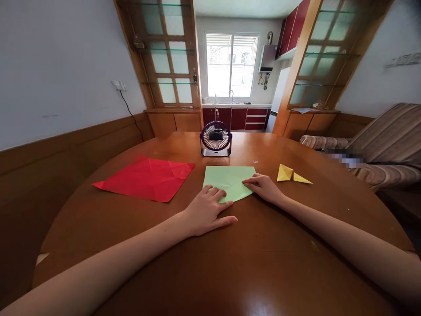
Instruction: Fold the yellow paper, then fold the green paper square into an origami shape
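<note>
A light green sheet of paper (226,177) lies on the wooden table in front of me, faintly creased near its middle. My left hand (210,210) rests on its near-left edge, fingers spread and the thumb stretched out over the bare wood. At the sheet's right edge, my right hand (265,186) has its thumb and fingertips pinched together on the paper. To the left lies a red sheet of paper (148,177) with fold lines across it and a pointed left corner. A folded yellow paper piece (285,173) sits right of my right hand.
A small purple desk fan (216,137) stands behind the green paper. The round wooden table (237,263) reaches out on all sides. A striped armchair (388,140) is at the right, and a black cord (130,109) hangs from a wall socket at the left.
</note>
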Demonstrator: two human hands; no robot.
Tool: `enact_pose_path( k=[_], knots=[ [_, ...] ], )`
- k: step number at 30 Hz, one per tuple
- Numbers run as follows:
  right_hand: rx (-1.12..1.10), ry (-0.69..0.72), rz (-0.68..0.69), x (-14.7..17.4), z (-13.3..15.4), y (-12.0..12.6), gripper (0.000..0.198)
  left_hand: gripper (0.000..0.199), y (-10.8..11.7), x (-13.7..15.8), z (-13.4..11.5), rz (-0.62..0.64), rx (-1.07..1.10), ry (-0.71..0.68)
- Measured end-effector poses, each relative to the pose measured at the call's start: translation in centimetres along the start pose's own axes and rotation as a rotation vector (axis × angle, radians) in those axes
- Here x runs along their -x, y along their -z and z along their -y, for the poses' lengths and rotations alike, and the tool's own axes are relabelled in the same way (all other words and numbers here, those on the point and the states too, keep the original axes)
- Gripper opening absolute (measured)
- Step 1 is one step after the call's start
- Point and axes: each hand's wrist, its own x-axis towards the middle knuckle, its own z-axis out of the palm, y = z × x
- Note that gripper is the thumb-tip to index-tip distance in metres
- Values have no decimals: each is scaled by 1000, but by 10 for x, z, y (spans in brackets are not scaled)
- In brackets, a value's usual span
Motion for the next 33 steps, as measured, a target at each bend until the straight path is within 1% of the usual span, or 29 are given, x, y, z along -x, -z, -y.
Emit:
enact_pose_path(
  k=[4,8,12,17,19,22,27,33],
  knots=[
    [13,-3,-2,0,1,0,26,51,7,12,6,-25,32,-7],
    [13,-9,1,1,1,1,25,48,14,24,13,11,94,30],
    [10,-3,0,1,1,0,25,49,20,33,22,79,190,49],
    [32,16,-2,0,1,1,26,55,31,38,31,211,404,173],
    [35,17,2,0,1,1,26,56,34,40,36,238,487,205],
    [35,12,6,0,1,1,26,51,35,43,45,241,613,223],
    [27,1,3,1,1,1,26,42,34,47,57,289,782,247],
    [22,5,0,2,2,1,27,42,36,46,59,289,856,269]
  ],
)
